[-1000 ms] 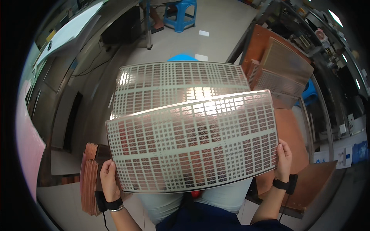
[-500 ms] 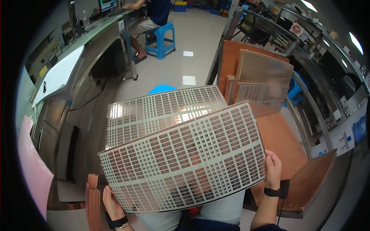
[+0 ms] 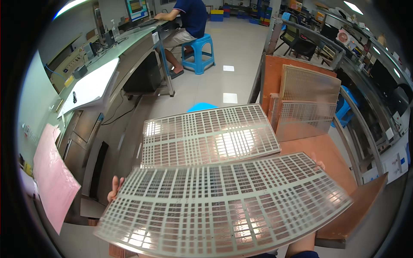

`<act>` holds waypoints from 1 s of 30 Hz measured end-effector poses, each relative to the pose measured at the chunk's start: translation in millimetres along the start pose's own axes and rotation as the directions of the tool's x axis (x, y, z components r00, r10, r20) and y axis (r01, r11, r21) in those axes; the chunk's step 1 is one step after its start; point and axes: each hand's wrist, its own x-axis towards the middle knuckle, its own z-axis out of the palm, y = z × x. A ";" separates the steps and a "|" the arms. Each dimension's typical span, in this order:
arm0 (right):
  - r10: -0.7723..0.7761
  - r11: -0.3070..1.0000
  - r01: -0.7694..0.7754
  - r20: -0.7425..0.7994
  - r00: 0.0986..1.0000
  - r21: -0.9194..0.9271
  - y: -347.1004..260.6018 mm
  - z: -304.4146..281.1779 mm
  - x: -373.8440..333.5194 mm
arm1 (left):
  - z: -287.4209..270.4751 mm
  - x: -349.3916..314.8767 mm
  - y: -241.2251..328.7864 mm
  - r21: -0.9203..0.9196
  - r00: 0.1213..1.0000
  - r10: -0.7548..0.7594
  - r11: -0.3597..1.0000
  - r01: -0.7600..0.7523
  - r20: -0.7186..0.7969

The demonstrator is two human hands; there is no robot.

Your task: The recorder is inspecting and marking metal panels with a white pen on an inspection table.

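Note:
A large circuit board panel (image 3: 206, 200), pale green and copper in a grid pattern, is held out low in front of me and looks bowed. At its left edge my left hand (image 3: 115, 188) grips it, fingertips showing. My right hand (image 3: 317, 161) is on the far right edge; mostly hidden behind the panel, only its fingertips show. Just beyond, a similar panel (image 3: 185, 133) lies flat, reflecting bright light. The held panel's far edge overlaps this one in view; whether they touch I cannot tell.
Upright panels (image 3: 309, 90) lean against a brown board (image 3: 275, 69) on a rack to the right. A desk with white papers (image 3: 90, 86) runs along the left, near a pink sheet (image 3: 56, 172). A person (image 3: 191, 19) sits on a blue stool (image 3: 199, 53) farther off.
The held panel has tipped from facing me to lying flatter, its near edge now lower and closer. My hands moved up its sides. The whole view has shifted, with surroundings appearing farther right.

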 end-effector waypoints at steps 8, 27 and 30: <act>-0.010 0.967 0.059 -0.193 0.981 0.248 39.2 165.7 -78.2 | 67.9 42.9 -75.5 -0.386 0.970 0.080 0.907 -0.167 -0.231; 0.083 0.996 -0.086 0.088 0.993 0.029 115.0 224.6 -125.2 | 190.9 53.4 -183.4 -0.075 0.834 -0.050 0.997 0.010 -0.550; 0.186 0.981 -0.178 0.111 0.976 -0.083 110.3 214.6 -126.0 | 178.0 53.2 -166.9 0.071 0.791 -0.038 0.992 0.102 -0.611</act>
